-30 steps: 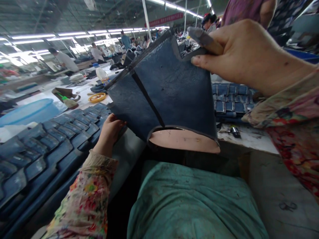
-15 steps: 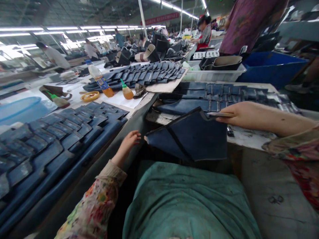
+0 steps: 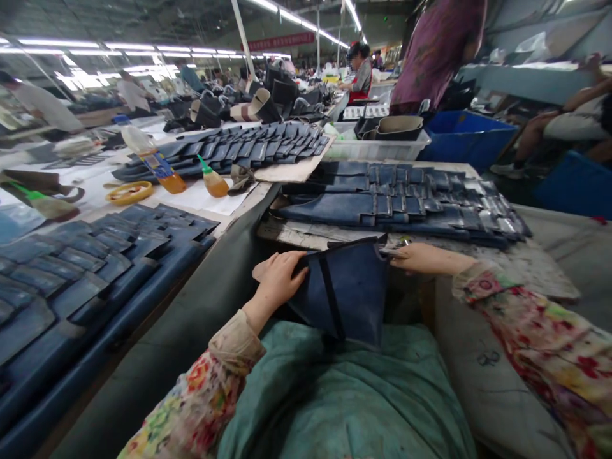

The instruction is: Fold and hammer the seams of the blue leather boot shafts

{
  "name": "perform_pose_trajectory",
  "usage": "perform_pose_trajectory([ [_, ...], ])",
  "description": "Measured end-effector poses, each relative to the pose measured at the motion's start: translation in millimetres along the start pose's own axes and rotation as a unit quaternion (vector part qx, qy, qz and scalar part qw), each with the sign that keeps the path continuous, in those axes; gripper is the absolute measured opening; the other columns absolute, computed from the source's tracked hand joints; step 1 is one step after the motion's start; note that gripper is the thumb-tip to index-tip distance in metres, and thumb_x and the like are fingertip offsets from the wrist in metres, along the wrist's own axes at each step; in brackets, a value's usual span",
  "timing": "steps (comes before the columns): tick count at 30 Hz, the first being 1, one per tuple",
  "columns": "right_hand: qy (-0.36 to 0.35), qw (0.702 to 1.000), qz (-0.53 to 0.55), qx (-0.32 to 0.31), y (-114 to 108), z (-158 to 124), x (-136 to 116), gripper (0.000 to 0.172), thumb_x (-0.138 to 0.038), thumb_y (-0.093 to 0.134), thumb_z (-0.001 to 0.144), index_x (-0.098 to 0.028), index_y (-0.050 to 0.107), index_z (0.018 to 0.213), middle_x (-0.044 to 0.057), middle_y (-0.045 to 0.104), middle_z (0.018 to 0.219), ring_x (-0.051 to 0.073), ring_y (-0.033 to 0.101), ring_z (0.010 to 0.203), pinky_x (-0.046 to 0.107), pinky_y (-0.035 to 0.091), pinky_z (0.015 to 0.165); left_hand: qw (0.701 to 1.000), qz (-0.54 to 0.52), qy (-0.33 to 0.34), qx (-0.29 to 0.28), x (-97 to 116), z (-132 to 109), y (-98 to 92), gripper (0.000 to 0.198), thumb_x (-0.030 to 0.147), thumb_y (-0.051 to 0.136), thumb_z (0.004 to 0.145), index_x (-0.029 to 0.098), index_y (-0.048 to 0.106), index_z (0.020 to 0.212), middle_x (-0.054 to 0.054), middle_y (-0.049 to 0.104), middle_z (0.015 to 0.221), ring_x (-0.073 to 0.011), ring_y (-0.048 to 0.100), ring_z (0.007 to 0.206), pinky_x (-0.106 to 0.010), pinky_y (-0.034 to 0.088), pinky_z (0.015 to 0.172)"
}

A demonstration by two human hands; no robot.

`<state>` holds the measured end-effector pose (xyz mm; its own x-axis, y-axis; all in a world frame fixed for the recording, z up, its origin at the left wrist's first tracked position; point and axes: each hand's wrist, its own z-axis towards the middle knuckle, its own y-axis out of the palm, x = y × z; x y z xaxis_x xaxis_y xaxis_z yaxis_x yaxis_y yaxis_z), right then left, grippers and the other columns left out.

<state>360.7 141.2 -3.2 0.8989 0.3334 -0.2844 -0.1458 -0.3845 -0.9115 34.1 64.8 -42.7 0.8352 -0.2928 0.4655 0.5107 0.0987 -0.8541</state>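
Observation:
A dark blue leather piece (image 3: 357,290) with a black strip across it hangs upright over my lap, above the green apron (image 3: 335,395). My left hand (image 3: 280,277) is closed on its left edge, thumb on the near face. At the upper right corner, my right hand (image 3: 421,258) pinches the same piece; a thin greyish strip or tool shows at those fingertips, too small to name. Just beyond lies a stack of overlapping blue leather pieces (image 3: 335,207) on a pale board (image 3: 306,234).
More overlapped blue pieces (image 3: 95,280) cover the left bench. A bottle of amber liquid (image 3: 155,162), a green-tipped squeeze bottle (image 3: 213,178) and a yellow ring-shaped dish (image 3: 129,192) stand behind. Farther back are a white crate (image 3: 377,148), a blue bin (image 3: 471,137) and co-workers.
My left hand has moved right and taken hold of the leather piece's left edge. My right hand has brought the piece nearer and lower, and the view has turned right.

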Motion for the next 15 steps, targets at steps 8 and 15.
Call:
perform_pose_trajectory([
  [8,-0.030,0.962,0.097,0.253,36.3,-29.3,-16.0,0.034,-0.041,0.042,0.086,-0.019,0.064,0.100,0.007,0.067,0.091,0.022,0.063,0.084,0.032,0.049,0.075,0.994,0.044,0.103,0.005,58.9,35.5,37.9,0.040,0.030,0.048,0.087,0.021,0.047,0.126,-0.007,0.058,0.123,-0.0203,0.052,0.115,-0.043,0.023,0.108],
  [15,-0.019,0.925,0.210,0.317,126.9,-50.0,-25.0,0.038,-0.042,0.038,0.089,-0.025,0.052,0.121,0.008,0.056,0.124,0.024,0.053,0.115,0.040,0.044,0.099,0.990,0.046,0.136,-0.002,66.5,26.3,60.0,0.044,0.031,0.045,0.089,0.025,0.042,0.132,-0.006,0.058,0.123,-0.0187,0.051,0.115,-0.039,0.028,0.104],
])
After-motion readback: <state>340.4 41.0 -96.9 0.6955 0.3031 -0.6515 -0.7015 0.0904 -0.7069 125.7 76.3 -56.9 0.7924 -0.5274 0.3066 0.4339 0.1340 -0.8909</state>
